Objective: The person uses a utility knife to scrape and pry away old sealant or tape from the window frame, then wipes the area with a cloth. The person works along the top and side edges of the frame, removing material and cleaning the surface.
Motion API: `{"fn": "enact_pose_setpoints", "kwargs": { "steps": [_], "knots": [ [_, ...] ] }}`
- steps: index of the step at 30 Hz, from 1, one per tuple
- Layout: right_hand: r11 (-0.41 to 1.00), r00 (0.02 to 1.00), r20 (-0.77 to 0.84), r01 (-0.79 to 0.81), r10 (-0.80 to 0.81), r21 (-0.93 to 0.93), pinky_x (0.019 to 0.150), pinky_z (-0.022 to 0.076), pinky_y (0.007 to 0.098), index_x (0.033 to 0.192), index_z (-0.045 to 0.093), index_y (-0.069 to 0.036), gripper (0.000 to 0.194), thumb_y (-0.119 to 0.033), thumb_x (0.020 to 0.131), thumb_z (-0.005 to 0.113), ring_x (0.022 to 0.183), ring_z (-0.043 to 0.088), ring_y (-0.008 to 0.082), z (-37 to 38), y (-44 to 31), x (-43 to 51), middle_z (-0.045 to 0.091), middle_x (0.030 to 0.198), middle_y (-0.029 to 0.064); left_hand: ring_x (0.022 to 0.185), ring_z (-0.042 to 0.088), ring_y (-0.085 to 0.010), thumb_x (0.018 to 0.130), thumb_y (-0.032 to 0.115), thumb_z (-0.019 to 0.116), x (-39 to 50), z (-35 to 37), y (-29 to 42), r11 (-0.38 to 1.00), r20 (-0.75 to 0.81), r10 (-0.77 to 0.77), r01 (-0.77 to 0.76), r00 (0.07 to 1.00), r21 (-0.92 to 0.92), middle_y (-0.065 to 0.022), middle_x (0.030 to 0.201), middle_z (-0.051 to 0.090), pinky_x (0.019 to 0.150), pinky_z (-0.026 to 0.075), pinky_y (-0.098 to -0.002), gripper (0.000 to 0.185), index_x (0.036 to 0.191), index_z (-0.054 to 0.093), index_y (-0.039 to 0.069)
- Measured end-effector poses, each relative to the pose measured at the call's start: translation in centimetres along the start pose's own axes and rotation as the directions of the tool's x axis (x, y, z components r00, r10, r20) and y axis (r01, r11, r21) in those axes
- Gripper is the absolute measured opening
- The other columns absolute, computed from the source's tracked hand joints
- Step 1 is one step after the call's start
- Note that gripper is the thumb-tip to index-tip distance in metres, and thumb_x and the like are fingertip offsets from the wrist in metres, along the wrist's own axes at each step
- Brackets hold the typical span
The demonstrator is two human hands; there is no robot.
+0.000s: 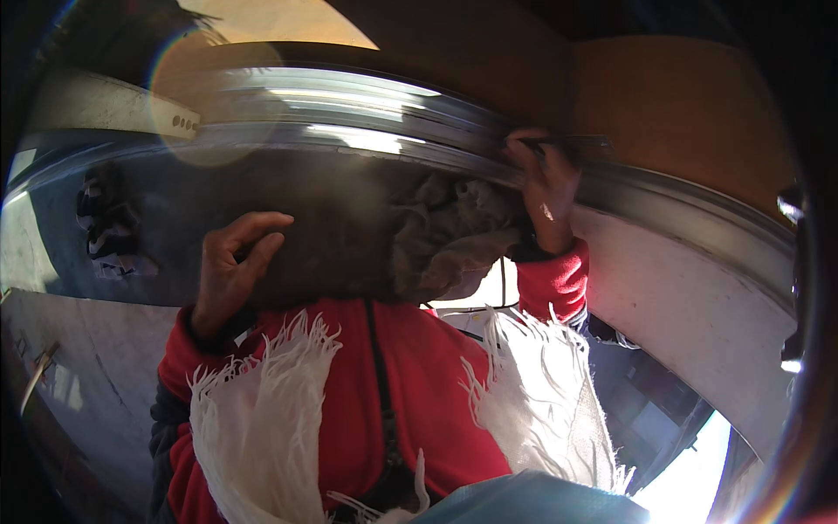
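Note:
My left hand (237, 262) is raised over a dark flat surface (321, 223). Its thumb and forefinger are apart, and nothing shows between them. My right hand (548, 187) is at the metal sliding-window track (458, 134), fingers bent over its rails. Something dark shows by those fingertips, but shadow hides what it is and whether they grip it. A crumpled grey-brown cloth (452, 236) lies on the dark surface just left of my right wrist.
Small black-and-white items (114, 229) lie in a group at the left. A pale bar with holes (131, 108) reaches in from the upper left. Brown panels (681, 111) stand beyond the track. A pale ledge (674, 281) runs along the right.

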State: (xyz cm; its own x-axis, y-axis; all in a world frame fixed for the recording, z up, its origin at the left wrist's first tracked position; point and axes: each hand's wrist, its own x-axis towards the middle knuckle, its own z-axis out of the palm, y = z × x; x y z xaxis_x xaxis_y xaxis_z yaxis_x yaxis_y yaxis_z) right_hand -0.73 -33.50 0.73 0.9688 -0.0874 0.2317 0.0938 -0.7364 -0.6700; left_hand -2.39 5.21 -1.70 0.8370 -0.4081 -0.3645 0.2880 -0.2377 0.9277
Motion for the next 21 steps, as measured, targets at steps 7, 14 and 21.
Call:
{"fn": "enact_pose_setpoints", "kwargs": {
  "steps": [7, 14, 21],
  "knots": [
    [0.993, 0.992, 0.052, 0.118, -0.118, 0.018, 0.065, 0.0509, 0.029, 0.094, 0.063, -0.001, 0.013, 0.008, 0.085, 0.063, 0.071, 0.066, 0.0193, 0.2, -0.8, 0.8, 0.066, 0.078, 0.0124, 0.054, 0.043, -0.001, 0.094, 0.008, 0.061, 0.1, 0.2, 0.6, 1.0, 0.015, 0.014, -0.014, 1.0, 0.009, 0.0042, 0.068, 0.06, 0.049, 0.034, -0.0205, 0.02, 0.112, 0.067, 0.005],
    [0.994, 0.992, 0.062, 0.106, -0.108, 0.033, 0.064, 0.0506, 0.0295, 0.091, 0.063, 0.0, 0.012, 0.008, 0.083, 0.065, 0.07, 0.066, 0.0207, 1.2, -1.4, 1.1, 0.066, 0.078, 0.0121, 0.053, 0.043, -0.0013, 0.094, 0.007, 0.06, 0.0, -0.4, 0.2, 1.0, 0.013, -0.018, 0.018, 1.0, -0.005, 0.0038, 0.067, 0.06, 0.049, 0.034, -0.0206, 0.02, 0.112, 0.067, 0.004],
    [0.972, 0.967, 0.105, 0.234, -0.23, -0.029, 0.063, 0.0503, 0.0309, 0.081, 0.062, 0.002, 0.007, 0.008, 0.081, 0.066, 0.068, 0.064, 0.0233, 1.7, -1.4, 2.5, 0.068, 0.08, 0.0118, 0.053, 0.043, -0.0016, 0.093, 0.006, 0.06, 0.1, -0.1, 0.2, 1.0, 0.0, -0.004, 0.004, 1.0, 0.016, 0.0039, 0.064, 0.058, 0.049, 0.034, -0.0211, 0.02, 0.112, 0.067, 0.004]
  ]
}}
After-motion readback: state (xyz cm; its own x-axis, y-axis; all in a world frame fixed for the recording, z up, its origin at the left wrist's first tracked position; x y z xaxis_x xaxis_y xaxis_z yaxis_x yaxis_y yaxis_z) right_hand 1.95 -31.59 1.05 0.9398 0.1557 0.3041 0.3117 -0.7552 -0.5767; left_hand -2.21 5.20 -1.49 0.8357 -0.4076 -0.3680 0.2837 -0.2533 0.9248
